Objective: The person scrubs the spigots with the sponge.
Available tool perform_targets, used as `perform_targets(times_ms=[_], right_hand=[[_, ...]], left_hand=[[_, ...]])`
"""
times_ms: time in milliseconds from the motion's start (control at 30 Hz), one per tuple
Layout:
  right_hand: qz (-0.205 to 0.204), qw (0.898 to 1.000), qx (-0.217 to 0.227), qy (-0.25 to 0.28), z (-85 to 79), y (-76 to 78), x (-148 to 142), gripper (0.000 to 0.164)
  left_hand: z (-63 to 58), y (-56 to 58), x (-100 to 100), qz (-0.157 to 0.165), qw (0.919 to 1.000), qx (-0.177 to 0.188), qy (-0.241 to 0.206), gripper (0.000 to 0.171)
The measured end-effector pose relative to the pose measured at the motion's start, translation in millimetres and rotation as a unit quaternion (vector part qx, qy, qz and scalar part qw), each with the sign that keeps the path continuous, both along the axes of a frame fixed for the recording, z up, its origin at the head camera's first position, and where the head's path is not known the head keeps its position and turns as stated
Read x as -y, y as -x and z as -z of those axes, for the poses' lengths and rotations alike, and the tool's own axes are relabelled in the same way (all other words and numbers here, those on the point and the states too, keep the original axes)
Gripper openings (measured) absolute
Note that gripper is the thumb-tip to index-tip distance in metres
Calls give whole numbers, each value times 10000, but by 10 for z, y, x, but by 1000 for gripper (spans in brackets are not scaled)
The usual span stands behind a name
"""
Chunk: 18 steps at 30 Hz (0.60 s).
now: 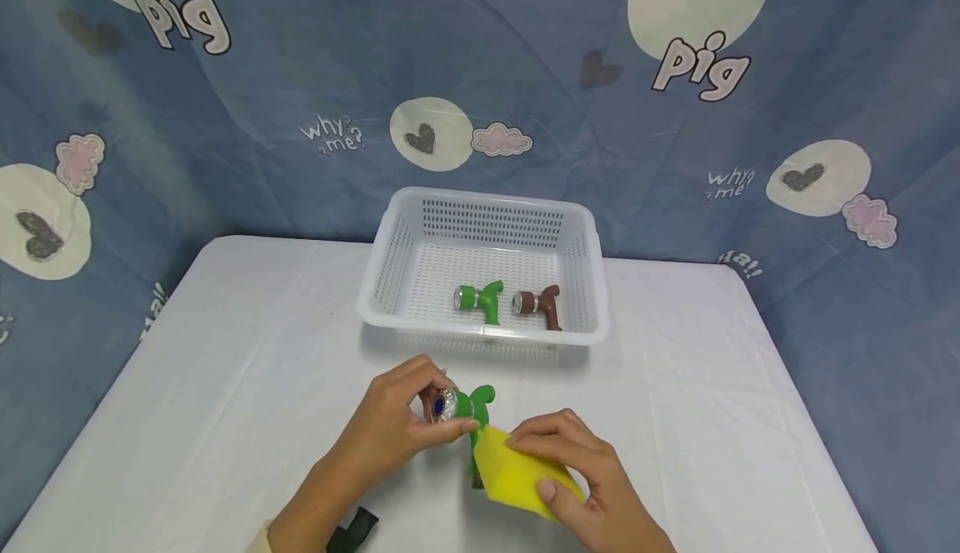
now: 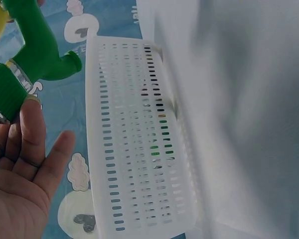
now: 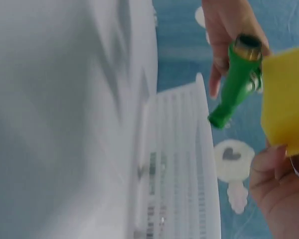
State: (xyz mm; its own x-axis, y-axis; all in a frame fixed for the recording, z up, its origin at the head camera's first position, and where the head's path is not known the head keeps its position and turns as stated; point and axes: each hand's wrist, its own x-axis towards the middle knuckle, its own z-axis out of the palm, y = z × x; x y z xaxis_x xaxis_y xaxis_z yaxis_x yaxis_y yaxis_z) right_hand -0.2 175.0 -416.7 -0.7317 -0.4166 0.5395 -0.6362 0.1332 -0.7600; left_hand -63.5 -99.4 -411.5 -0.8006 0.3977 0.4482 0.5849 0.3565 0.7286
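My left hand grips a green plastic tap by its ribbed knob, whose silvery end with a dark blue centre faces left. In the left wrist view the tap's green body and curved spout show beyond the fingers. A folded yellow cloth is pinched between thumb and fingers of my right hand. The cloth's left edge overlaps the tap's lower stem in the head view. From the right wrist, the threaded end of the tap points up beside the cloth.
Beyond the hands stands a white perforated basket on the white-covered table. Inside it lie another green tap and a brown tap. A black strap-like piece lies near my left forearm. Blue printed fabric hangs behind the table.
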Motion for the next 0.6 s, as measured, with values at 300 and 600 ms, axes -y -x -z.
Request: perform_targets(times_ms=[300,600], right_hand=[[1111,9922,566,-63,42,-1,19,51],[294,9945,1009,-24,87,-60,22,47]], left_hand=[[-41,10,11,145,9986,435,-280,41],[-103,0,28,-134,9974,448,-557,40]])
